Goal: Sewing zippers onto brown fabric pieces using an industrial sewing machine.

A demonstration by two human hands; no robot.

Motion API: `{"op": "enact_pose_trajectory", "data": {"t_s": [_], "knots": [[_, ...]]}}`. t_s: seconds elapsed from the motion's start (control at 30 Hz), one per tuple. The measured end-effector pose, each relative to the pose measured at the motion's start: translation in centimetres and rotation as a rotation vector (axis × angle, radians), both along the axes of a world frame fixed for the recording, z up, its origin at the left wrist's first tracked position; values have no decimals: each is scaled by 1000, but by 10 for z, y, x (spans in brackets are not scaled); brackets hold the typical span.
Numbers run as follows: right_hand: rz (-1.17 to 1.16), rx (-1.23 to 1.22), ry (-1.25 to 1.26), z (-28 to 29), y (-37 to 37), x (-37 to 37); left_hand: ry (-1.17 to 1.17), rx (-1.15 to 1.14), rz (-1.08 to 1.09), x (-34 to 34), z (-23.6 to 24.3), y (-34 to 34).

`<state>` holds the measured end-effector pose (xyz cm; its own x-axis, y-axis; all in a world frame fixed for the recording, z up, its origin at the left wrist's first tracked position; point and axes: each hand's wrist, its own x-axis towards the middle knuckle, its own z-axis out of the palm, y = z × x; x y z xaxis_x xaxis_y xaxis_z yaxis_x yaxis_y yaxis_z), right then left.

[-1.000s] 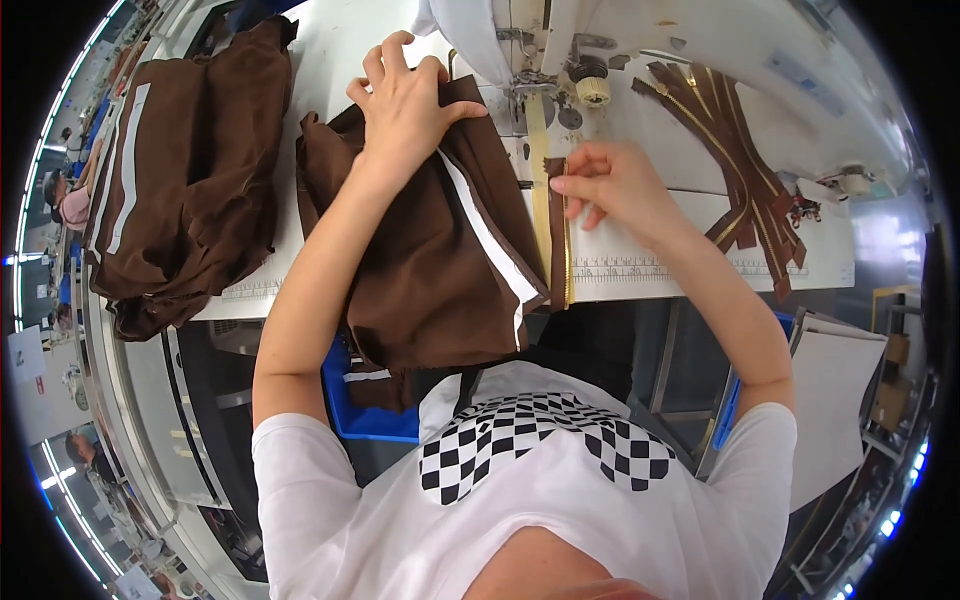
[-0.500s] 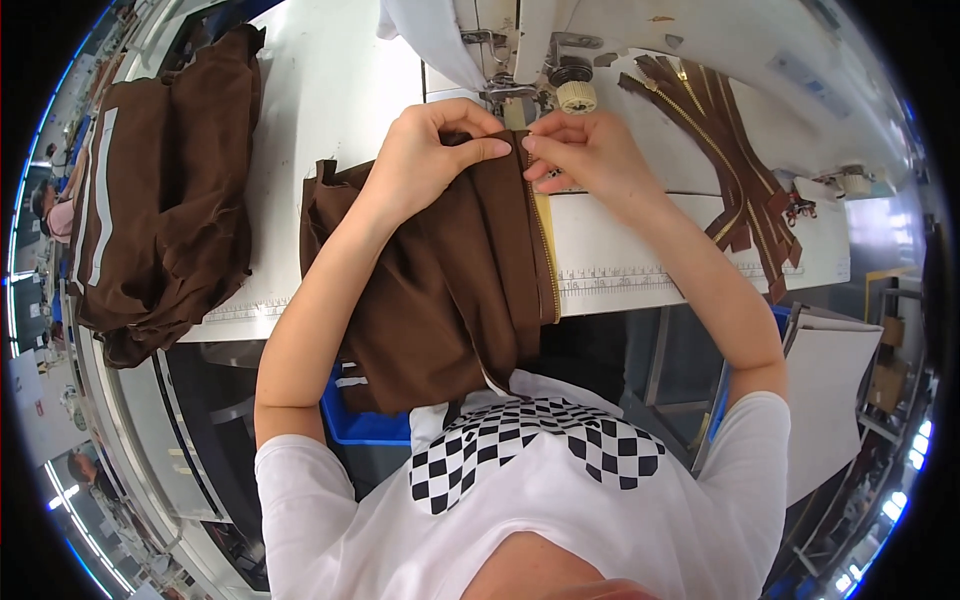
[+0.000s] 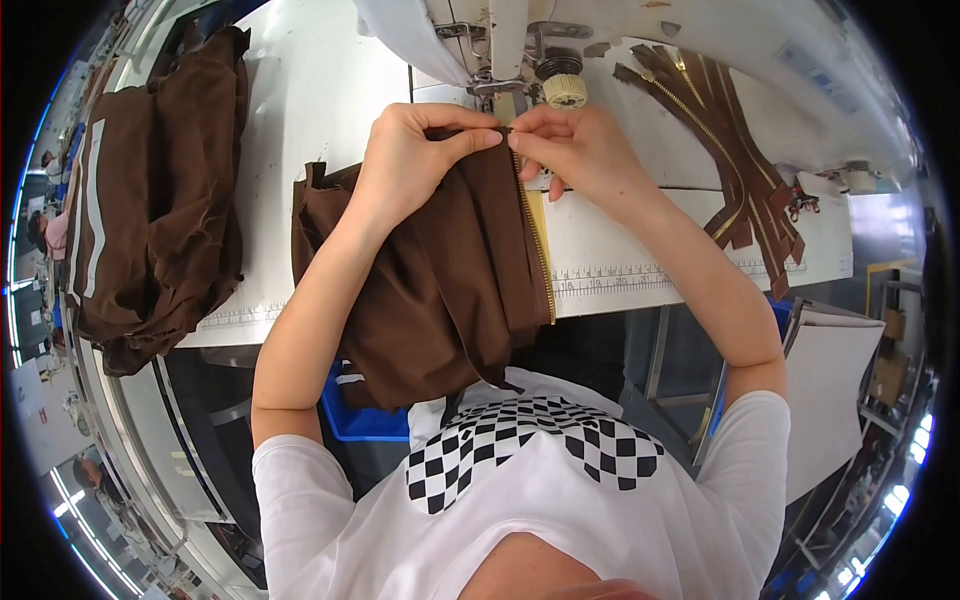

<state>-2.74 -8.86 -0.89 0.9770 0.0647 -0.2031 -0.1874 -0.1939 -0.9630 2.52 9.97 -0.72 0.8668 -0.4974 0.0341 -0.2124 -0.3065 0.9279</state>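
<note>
A brown fabric piece [image 3: 420, 285] lies across the front of the sewing table and hangs over its edge toward my lap. Along its right side runs a brown zipper [image 3: 535, 245] with gold teeth. My left hand [image 3: 415, 155] pinches the far edge of the fabric between thumb and fingers. Close beside it, my right hand [image 3: 580, 155] pinches the top end of the zipper where it meets the fabric. Both hands are just in front of the sewing machine's presser foot [image 3: 500, 88]. A yellow strip [image 3: 537, 212] shows along the zipper.
On the left lies a heap of brown fabric pieces [image 3: 165, 200] with white strips. Several loose brown zippers [image 3: 725, 150] lie at the right. A printed ruler [image 3: 620, 280] follows the table's front edge. White cloth [image 3: 415, 40] hangs by the machine; a blue bin [image 3: 365, 424] sits below.
Both hands have shifted slightly left, bringing the fabric's far edge and zipper end along. Their fingertips are now closer together. In the picture, the machine also appears a little farther left.
</note>
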Motion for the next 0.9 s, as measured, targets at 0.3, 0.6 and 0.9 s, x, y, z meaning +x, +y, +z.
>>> {"op": "enact_pose_trajectory", "data": {"t_s": [0.3, 0.6, 0.9], "knots": [[47, -528, -257, -6, -1, -3, -186, 239, -34, 6, -3, -3], [228, -1201, -995, -18, 0, -23, -151, 447, 158, 37, -13, -4], [188, -1264, -950, -20, 8, -13, -388, 312, -61, 67, -20, -4]]}}
